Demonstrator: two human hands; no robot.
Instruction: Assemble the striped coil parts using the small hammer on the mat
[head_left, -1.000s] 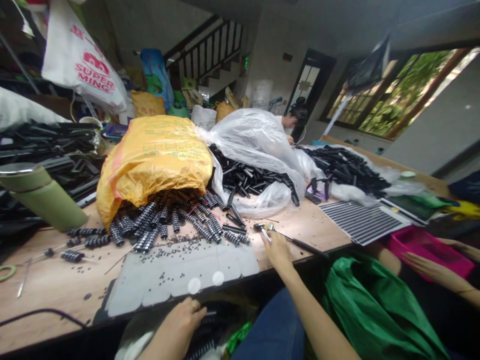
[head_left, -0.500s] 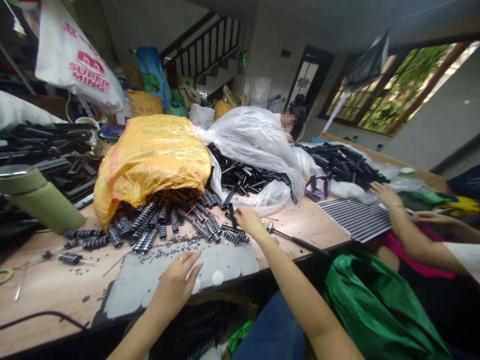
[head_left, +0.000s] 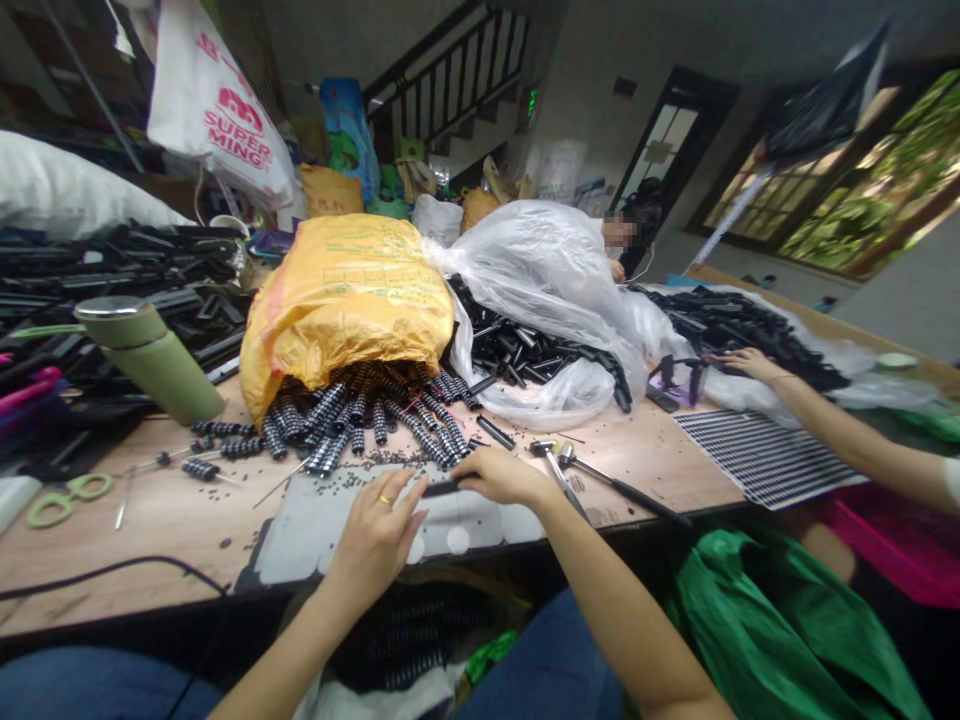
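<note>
My right hand (head_left: pixel 501 476) grips a slim black plastic piece (head_left: pixel 441 488) held low over the grey mat (head_left: pixel 480 522). Close to the piece's left end is my left hand (head_left: pixel 381 525), a ring on one finger, its fingers stretched and apart; whether they touch the piece I cannot tell. Behind both hands, bundles of black-and-white ringed rods (head_left: pixel 330 415) spill from a yellow bag (head_left: pixel 352 290). Tiny black bits (head_left: pixel 360 462) lie scattered along the mat's far edge. A second black piece (head_left: pixel 496 432) rests just beyond my right hand.
A hammer (head_left: pixel 630 492) lies right of my hands. Clear plastic bags (head_left: pixel 547 260) cover black parts (head_left: pixel 517 350). A green flask (head_left: pixel 154 365) and scissors (head_left: pixel 71 498) are at left. A co-worker's hand (head_left: pixel 754 365) reaches over a checkered sheet (head_left: pixel 757 455) at right.
My right hand has come back from the pile toward the mat with a black piece in it. My left hand is now beside that piece. The view has turned left.
</note>
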